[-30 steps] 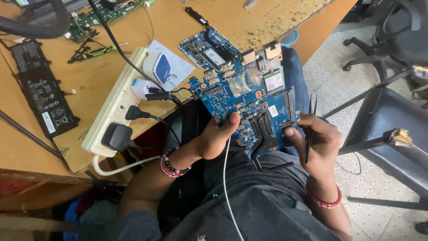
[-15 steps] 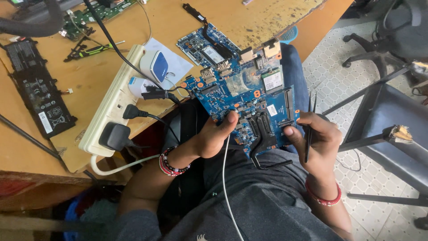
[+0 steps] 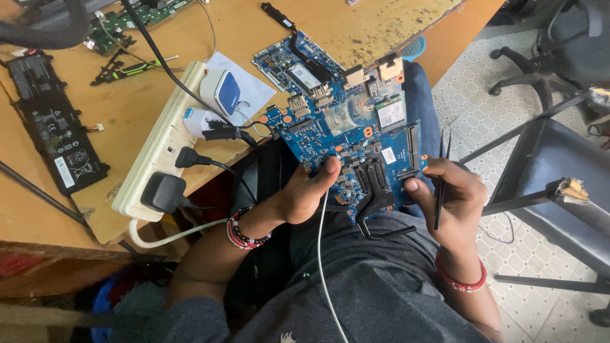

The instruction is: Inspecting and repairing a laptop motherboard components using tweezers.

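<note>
A blue laptop circuit board (image 3: 356, 130) rests partly on my lap and partly against the edge of the wooden desk (image 3: 114, 108). My left hand (image 3: 305, 194) grips its near left edge, thumb on top. My right hand (image 3: 448, 200) holds the board's near right corner with the thumb while black tweezers (image 3: 441, 174) sit between its fingers, tips pointing up. A black heat pipe (image 3: 375, 190) runs across the board's near part. A thin white cable (image 3: 324, 267) runs down over my grey shirt.
On the desk stand a white power strip (image 3: 159, 143) with black plugs and white chargers, a black laptop battery (image 3: 54, 130), a green board (image 3: 127, 22) and a second blue board (image 3: 292, 67). Office chairs (image 3: 559, 165) stand on the tiled floor at right.
The view has shifted slightly. Both hands keep their hold on the board, which stays in about the same place.
</note>
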